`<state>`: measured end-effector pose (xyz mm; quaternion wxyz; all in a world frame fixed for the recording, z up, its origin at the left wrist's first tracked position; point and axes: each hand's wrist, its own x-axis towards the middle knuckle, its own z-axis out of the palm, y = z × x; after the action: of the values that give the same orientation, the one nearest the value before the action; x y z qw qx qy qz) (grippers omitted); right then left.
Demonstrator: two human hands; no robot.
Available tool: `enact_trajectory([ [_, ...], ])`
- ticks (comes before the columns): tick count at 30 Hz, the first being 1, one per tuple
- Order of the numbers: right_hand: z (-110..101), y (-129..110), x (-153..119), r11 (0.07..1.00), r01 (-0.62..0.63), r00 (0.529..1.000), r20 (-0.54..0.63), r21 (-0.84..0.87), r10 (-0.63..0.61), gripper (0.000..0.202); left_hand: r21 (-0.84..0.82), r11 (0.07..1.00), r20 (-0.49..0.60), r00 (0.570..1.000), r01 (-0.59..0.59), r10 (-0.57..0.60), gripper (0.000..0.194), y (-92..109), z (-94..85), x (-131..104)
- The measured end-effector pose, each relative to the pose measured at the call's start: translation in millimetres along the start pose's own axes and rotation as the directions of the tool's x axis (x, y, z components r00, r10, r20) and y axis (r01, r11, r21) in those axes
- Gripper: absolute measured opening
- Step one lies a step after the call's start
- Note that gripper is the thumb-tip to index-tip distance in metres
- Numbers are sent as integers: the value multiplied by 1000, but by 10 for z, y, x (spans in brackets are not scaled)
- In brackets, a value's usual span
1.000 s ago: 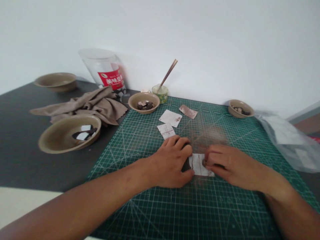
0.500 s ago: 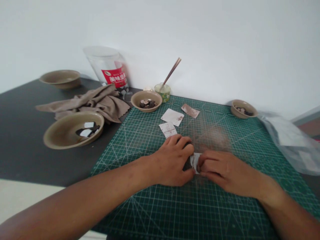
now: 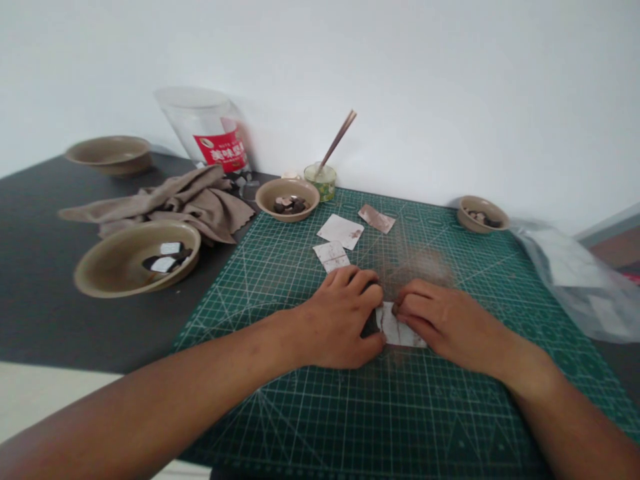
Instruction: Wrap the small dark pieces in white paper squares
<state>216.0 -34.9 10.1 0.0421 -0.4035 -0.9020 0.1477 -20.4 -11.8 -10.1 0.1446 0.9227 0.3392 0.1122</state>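
Catalogued left to right.

Well left of the left hand: tan bowl (image 3: 113, 263), being carried by the bench (image 3: 30, 293), dark and white-faced pieces being held inside.

Left hand (image 3: 345, 323): curled, fingers and thumb being set about the left end of a white sheet (image 3: 390, 328); whether anything is being gripped under the palm cannot be told.

Between the hands: the sheet, creased and brown-marked, being supported by the green mat (image 3: 320, 427).

Right hand (image 3: 445, 327): a small dark piece (image 3: 396, 310) apparently being pinched at the fingertips, over the sheet.

Risk, as judged: slipping or tearing of the sheet is being invited, should its left end be pinned too loosely while the piece is being pressed hard.

Orientation: the sheet's long axis is seemingly being held sideways, hand to hand, its uncovered near corner being pointed rightward beneath the right hand; the piece's axis is being hidden by fingers.
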Motion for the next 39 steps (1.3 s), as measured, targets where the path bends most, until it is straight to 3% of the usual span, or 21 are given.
enact_trajectory([
  [4,-18,-7,-29,994,66,993,94,90,-75,14,-12,1000,-5,1000,-8,7,34,4,-2,0],
  [6,5,-27,-15,990,106,991,67,95,-113,14,-14,1000,-2,1000,-8,8,35,1,-1,2],
  [9,17,-12,9,999,40,999,-24,-2,-40,17,-13,1000,-3,1000,-2,2,34,-6,-2,4],
  [11,-9,13,-2,999,-11,1000,-23,-31,10,16,-13,1000,-5,1000,2,-2,33,-8,-3,4],
  [15,-44,-9,-33,996,48,994,91,77,-55,13,-19,1000,6,1000,-6,6,34,-4,-6,2],
  [17,-28,-29,-20,995,68,995,69,69,-73,14,-19,1000,11,1000,-4,4,35,-3,-6,2],
  [20,-23,-7,-10,1000,-5,1000,-1,-31,5,17,-16,1000,11,1000,8,-8,33,-1,-11,3],
  [22,-43,22,-29,999,-39,999,24,-36,39,16,-18,1000,11,1000,4,-3,32,2,-16,4],
  [25,-47,29,-47,999,17,995,96,36,-21,13,-17,1000,21,1000,-6,7,32,4,-18,5],
  [28,-6,22,-12,999,43,998,43,13,-44,15,-7,1000,22,1000,-1,1,33,-4,-9,5],
  [31,4,41,12,998,-23,1000,-20,-65,21,16,-5,1000,16,1000,0,0,35,-15,2,6],
  [36,-12,6,-7,998,23,997,75,51,-26,15,-3,1000,19,1000,-6,6,33,-12,-2,8],
  [39,-2,-11,2,999,-37,999,13,26,37,15,0,1000,15,1000,-1,1,33,-5,-7,9],
])
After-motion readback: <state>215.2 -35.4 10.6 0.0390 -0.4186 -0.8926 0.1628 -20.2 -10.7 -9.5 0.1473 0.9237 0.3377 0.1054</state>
